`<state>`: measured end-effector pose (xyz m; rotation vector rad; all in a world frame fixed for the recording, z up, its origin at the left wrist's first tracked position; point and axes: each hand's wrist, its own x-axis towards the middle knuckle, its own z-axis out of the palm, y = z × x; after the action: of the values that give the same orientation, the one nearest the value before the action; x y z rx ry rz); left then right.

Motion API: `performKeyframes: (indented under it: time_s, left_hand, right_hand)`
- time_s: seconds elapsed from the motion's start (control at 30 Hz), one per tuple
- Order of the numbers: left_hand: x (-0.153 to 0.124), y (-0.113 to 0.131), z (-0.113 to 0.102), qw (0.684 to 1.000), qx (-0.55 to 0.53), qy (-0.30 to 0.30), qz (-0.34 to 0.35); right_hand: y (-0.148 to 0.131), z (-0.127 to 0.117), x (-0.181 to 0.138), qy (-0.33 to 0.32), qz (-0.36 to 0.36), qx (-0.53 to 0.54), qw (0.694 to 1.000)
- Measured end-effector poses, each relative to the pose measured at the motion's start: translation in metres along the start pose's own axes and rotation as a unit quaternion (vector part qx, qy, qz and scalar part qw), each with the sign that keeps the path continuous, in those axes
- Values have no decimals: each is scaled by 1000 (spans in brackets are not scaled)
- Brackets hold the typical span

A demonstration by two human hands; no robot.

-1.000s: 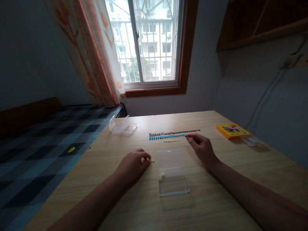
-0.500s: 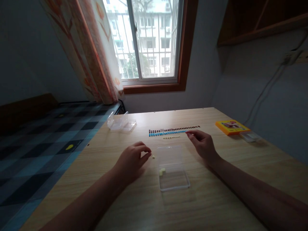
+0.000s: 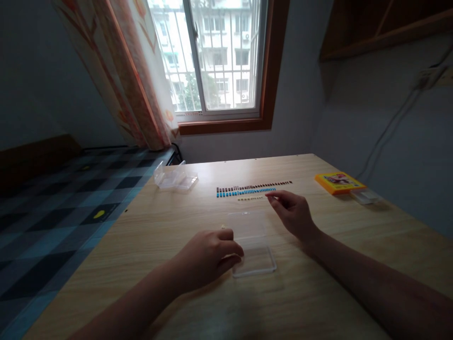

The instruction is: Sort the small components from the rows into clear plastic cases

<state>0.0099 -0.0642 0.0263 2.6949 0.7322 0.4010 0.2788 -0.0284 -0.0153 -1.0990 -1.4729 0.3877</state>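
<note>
My left hand reaches over the left side of a clear plastic box with its lid folded back. Its thumb and fingertips come together inside the box; whatever they hold is hidden. Just beyond that hand, a small pale yellow block lies on the table. My right hand is pinched at the right end of a row of pale yellow blocks, and anything between its fingertips is too small to make out. Behind this row run a row of blue blocks and a row of dark brown blocks.
Open clear plastic cases stand at the back left of the wooden table. At the right lie a yellow-orange box and a small clear case. A bed adjoins the left side, and a window is ahead.
My left hand has moved right and nearer, from beside the loose yellow block into the clear box, covering the blocks there. My right hand has shifted slightly left, to the end of the yellow row.
</note>
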Motion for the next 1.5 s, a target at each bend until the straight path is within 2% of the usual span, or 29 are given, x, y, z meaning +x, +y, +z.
performKeyframes:
  time_s: [0.17, 0.27, 0.3, 0.37, 0.43, 0.47, 0.53, 0.57, 0.67, 1.13, 1.37, 1.5]
  left_hand:
    - [3, 2, 2, 999, 20, -41, -21]
    - [2, 0, -4, 1000, -4, -27, -6]
    - [1, -3, -7, 1000, -16, -3, 4]
    - [-1, -12, -12, 996, -23, 84, 2]
    - [-3, -25, -15, 985, 11, 171, -35]
    - [-4, -32, -15, 979, 29, 189, -66]
    - [-4, -48, -12, 972, 57, 177, -141]
    - [-3, -55, -10, 970, 63, 153, -180]
    - [-3, -69, -2, 967, 62, 131, -207]
    - [5, -61, 9, 976, 63, 85, -188]
    - [2, -58, 0, 971, 84, 114, -193]
    - [-2, -40, -10, 970, 93, 150, -165]
  right_hand:
    - [-7, 2, -2, -7, -24, -10, 1000]
    - [-9, 2, -3, -10, -36, -19, 999]
    - [-10, 1, -3, -9, -40, -21, 999]
    - [-10, 0, -2, -5, -46, -23, 999]
    - [-10, -1, -2, 2, -46, -25, 999]
    - [-10, -2, -2, 4, -46, -26, 999]
    - [-10, -3, -2, 8, -48, -28, 998]
    - [-10, -3, -2, 8, -50, -28, 998]
    - [-11, -3, -2, 6, -55, -33, 998]
    - [-18, -2, -4, 7, -91, -55, 994]
    - [-27, -6, -8, -6, -160, -67, 985]
    - [-33, -10, -10, -40, -210, -77, 974]
